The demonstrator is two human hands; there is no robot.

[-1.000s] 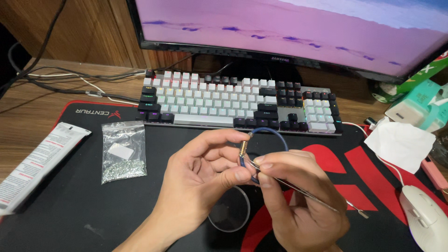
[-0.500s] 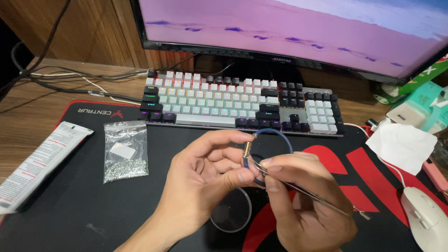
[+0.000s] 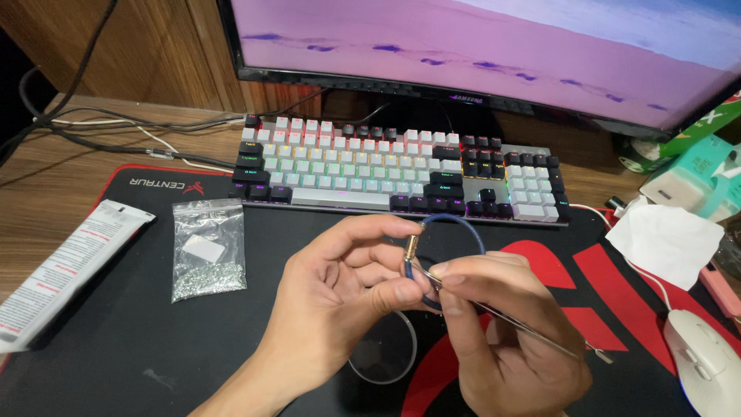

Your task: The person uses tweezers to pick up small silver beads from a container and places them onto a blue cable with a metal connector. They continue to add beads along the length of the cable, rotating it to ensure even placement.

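While the left hand (image 3: 347, 297) pinches a blue cord loop (image 3: 455, 232) at centre frame, the right hand (image 3: 502, 340) grips tweezers (image 3: 525, 328) touching it.

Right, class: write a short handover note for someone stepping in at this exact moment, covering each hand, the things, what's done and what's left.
Left hand: pinches a blue cord loop at its small brass end piece.
Right hand: holds thin metal tweezers, tips at the cord beside the brass piece.
Nearby on the mat: bag of tiny silver bits, unopened as far as shows; clear round dish under the hands.
Done: cord held.
Left: the tweezer work at the cord.
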